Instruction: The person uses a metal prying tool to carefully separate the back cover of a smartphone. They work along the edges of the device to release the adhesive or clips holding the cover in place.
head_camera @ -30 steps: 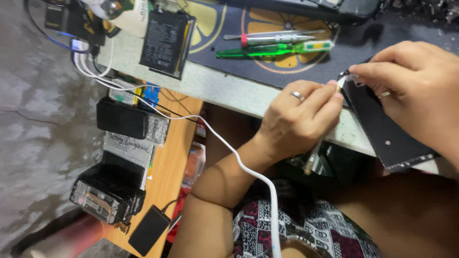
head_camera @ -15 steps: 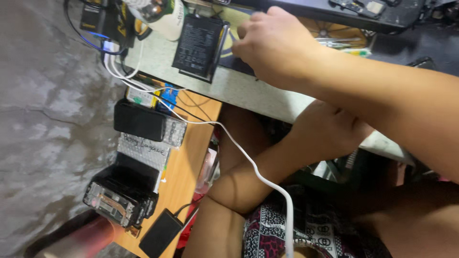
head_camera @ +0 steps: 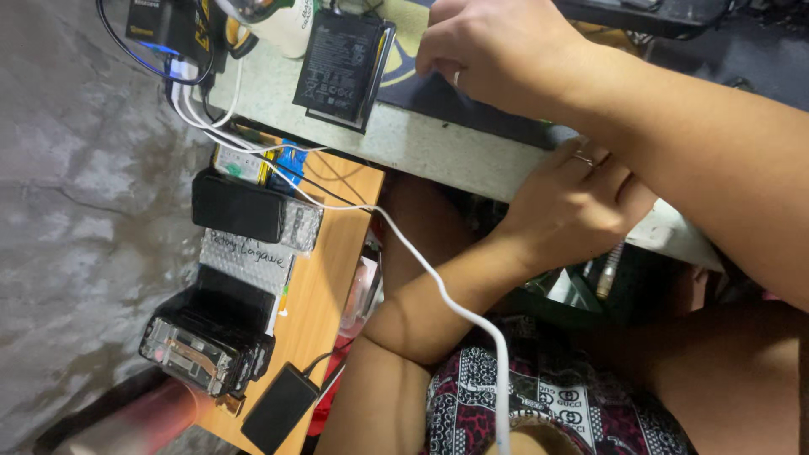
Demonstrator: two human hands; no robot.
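Both of our hands were over the pale desk (head_camera: 438, 147): the right hand (head_camera: 497, 50) reached across to the dark mat (head_camera: 472, 105), fingers curled knuckles-up just beside the black phone battery (head_camera: 341, 59) (we could not tell whether it gripped anything). The left hand (head_camera: 573, 202), a ring on one finger, rested loosely closed against the desk edge, holding nothing we could see. A white cable (head_camera: 438, 286) trailed from the desk past the left forearm.
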